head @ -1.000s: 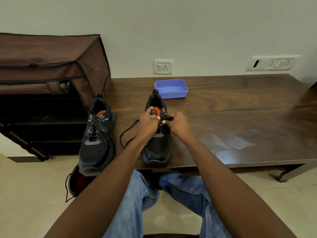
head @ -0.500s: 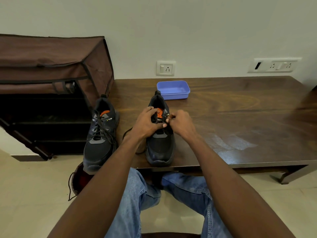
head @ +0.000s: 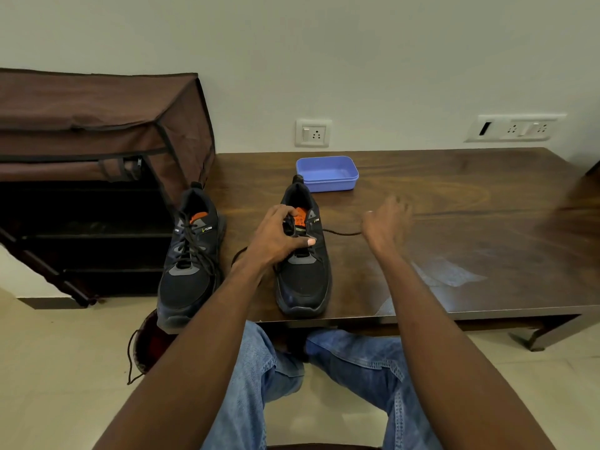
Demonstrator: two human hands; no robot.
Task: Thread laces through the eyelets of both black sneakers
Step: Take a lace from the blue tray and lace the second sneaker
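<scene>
**Right hand draws the lace out sideways**

Half a second ago both hands sat together at the tongue of the right sneaker; now the right hand (head: 384, 227) has swung away to the right, drawing a stretch of lace (head: 341, 233) out from the upper eyelets. That hand is motion-blurred, raised just above the tabletop (head: 454, 241), fingers curled, the lace running to its underside — it seems to pinch the end, though the blur hides the exact grip. The left hand (head: 281, 237) has stayed on the shoe, fingers curled over the tongue's near side, thumb stretched across the eyelet row, holding it steady.

The right sneaker (head: 303, 271) stands upright near the front edge, long axis running away from the person, toe toward them, heel toward a blue tray (head: 328, 173) just behind it. The left sneaker (head: 190, 261), already laced, lies parallel at the table's left end, toe overhanging the edge — its loose lace dangles toward the floor.
</scene>
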